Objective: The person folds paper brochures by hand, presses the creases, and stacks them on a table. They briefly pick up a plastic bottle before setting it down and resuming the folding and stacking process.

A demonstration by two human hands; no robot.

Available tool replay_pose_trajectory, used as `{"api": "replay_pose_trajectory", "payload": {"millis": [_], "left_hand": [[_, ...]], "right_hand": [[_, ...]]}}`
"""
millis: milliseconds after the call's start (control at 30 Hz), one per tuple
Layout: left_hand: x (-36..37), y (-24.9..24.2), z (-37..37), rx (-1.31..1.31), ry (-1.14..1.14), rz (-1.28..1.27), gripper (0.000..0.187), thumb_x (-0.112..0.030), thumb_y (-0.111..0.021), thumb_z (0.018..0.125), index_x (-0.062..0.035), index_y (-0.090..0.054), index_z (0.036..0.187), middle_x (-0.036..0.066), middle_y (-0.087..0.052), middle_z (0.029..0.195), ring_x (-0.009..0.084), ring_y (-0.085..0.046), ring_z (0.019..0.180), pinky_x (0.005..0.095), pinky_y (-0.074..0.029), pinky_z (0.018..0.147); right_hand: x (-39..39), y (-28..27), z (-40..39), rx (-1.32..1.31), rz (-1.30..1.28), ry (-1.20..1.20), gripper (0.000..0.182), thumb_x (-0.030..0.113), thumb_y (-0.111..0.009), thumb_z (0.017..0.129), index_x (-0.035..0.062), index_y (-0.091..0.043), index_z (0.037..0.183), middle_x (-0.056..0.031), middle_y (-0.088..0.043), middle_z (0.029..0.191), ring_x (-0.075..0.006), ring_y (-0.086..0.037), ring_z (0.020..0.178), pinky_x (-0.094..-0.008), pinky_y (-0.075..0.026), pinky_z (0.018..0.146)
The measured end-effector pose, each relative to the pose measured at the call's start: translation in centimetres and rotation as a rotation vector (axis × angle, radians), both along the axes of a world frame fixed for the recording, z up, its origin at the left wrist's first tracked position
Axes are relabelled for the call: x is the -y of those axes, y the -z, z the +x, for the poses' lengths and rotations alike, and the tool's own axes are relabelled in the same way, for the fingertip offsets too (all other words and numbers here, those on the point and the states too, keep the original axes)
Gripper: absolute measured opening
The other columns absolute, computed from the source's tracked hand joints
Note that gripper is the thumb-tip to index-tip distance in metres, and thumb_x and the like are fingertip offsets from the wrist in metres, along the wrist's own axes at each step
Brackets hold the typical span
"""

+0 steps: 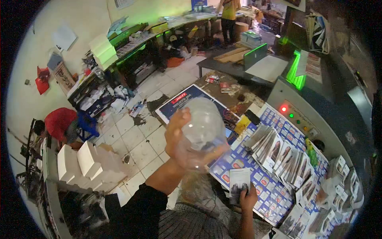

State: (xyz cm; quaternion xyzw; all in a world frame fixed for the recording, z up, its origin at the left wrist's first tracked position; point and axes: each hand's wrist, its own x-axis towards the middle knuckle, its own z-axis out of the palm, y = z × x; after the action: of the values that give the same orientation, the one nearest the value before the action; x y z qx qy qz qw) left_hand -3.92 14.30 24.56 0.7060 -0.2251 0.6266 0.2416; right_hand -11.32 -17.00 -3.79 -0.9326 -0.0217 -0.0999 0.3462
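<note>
My left hand (pixel 175 137) is raised close to the camera, its fingers wrapped round a clear, rounded plastic container (pixel 205 121). Ridges circle the container and its round end faces up toward me. Lower down, my right hand (pixel 249 198) grips a printed leaflet (pixel 240 179) with a dark picture on it, thumb on top, at the edge of the worktable. Beside it, fanned stacks of similar leaflets (pixel 284 155) lie on a blue-and-white printed sheet (pixel 258 183) covering the table.
A control panel (pixel 296 109) with lit red and green lights stands behind the leaflets. More leaflet bundles (pixel 338 187) sit at right. White paper stacks (pixel 89 163) stand at left near a crouching person in red (pixel 60 121). Another person (pixel 229 18) stands at the far bench.
</note>
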Motion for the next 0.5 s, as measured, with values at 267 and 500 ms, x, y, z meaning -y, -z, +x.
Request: {"api": "replay_pose_trajectory", "payload": {"millis": [267,500], "left_hand": [[4.6,-5.2,-3.0,0.221,0.138,0.07,0.127,-0.038,-0.097,0.059,-0.0049,-0.016,0.151,0.02,-0.049,0.132,0.0395,-0.054,0.119,0.0547,-0.039,0.105],[3.7,-7.5,-5.8,0.409,0.165,0.153,0.125,-0.037,-0.096,0.059,-0.0044,-0.018,0.151,0.02,-0.049,0.132,0.0386,-0.054,0.12,0.0537,-0.039,0.105]], "right_hand": [[8.3,4.1,-2.4,0.07,-0.141,0.292,0.049,0.027,-0.062,0.085,0.0029,-0.057,0.128,-0.0213,-0.068,0.105,-0.0416,-0.066,0.091,-0.05,-0.053,0.077],[7.8,3.4,-2.0,0.054,-0.14,0.26,0.049,0.025,-0.064,0.083,0.0048,-0.058,0.127,-0.0207,-0.069,0.099,-0.0419,-0.068,0.081,-0.049,-0.055,0.068]]}}
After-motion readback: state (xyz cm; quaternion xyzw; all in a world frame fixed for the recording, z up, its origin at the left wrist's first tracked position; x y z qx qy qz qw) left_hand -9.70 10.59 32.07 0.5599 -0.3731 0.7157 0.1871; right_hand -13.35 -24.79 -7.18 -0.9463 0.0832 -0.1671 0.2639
